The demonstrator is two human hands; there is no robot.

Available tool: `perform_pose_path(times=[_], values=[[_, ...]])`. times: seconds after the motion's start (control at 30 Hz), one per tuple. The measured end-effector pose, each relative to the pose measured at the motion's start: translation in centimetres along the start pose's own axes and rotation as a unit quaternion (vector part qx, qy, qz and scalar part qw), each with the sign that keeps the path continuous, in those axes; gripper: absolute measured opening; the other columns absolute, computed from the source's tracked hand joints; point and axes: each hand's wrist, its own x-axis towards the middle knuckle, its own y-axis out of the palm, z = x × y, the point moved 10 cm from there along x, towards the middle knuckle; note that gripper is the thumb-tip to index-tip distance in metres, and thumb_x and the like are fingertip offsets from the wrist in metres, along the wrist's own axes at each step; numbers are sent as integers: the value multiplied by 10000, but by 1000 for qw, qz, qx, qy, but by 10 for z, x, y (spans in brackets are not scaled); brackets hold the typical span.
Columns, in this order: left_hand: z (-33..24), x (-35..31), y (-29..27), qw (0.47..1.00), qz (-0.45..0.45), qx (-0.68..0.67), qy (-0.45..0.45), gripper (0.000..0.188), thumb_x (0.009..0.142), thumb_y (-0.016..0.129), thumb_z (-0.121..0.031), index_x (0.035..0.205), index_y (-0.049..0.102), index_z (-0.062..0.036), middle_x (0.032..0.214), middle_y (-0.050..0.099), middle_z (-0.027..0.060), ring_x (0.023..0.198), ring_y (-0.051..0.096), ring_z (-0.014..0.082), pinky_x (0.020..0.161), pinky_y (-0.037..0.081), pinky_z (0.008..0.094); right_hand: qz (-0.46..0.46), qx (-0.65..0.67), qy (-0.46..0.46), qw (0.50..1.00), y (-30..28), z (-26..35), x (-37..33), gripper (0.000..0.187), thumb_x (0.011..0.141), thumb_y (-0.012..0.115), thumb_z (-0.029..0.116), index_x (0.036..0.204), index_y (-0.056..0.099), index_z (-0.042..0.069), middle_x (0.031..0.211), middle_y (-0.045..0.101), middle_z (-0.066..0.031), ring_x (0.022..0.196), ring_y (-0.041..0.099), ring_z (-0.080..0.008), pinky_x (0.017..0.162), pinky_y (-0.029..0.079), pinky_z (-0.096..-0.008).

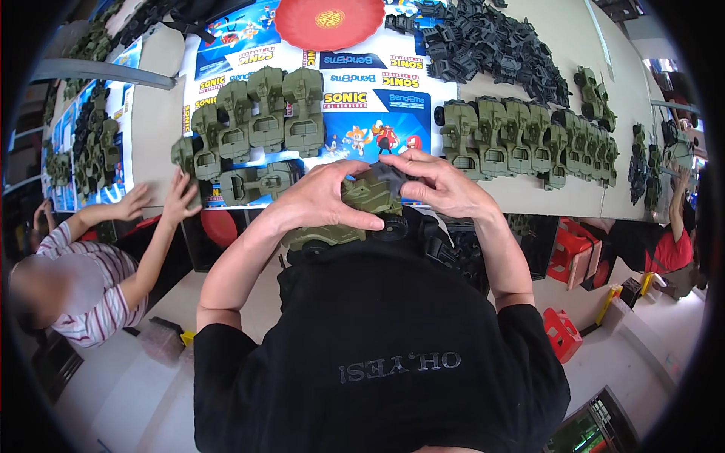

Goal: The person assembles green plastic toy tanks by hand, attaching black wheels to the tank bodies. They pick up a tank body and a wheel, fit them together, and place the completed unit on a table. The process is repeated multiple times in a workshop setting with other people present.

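Note:
Close to my body at the table's near edge, my left hand is wrapped round an olive-green toy military vehicle with black wheels. Its thumb lies along the vehicle's side, above a wheel. From the other side my right hand pinches a dark grey plastic part against the top of the vehicle. Whether that part is fixed on or only touching cannot be made out. A second olive vehicle shows below my left wrist, partly hidden by my arm and shirt.
Rows of olive vehicle bodies stand left and more green vehicles right. Dark grey parts are heaped at the far right, beside a red plate. At left, a co-worker's hand touches the left row. Red stools stand below.

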Motion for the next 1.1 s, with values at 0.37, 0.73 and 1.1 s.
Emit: perform_pose_path(times=[0.37,0.73,1.1], values=[[0,1,-3,992,-64,-108,-17,655,631,813,-257,1148,543,40,1008,627,88,914,588,138,837,451,267,-95,196,70,973,-6,-34,-18,455,973,363,418,708,484,68,666,468,-10,643,424,-103,639,381,-276],[-18,-3,-7,994,-101,-48,-18,627,629,796,-356,1089,588,16,932,663,94,857,626,152,810,467,285,-108,19,55,992,-11,-8,-20,548,960,393,415,1311,438,-3,771,469,-53,875,484,-178,947,315,-333],[-19,-3,-7,992,-109,24,-55,644,620,789,-400,1044,607,49,919,672,140,845,650,207,802,477,309,-100,116,100,983,-4,-39,-23,585,938,435,448,1327,428,11,762,445,13,851,472,-116,1002,262,-308]])
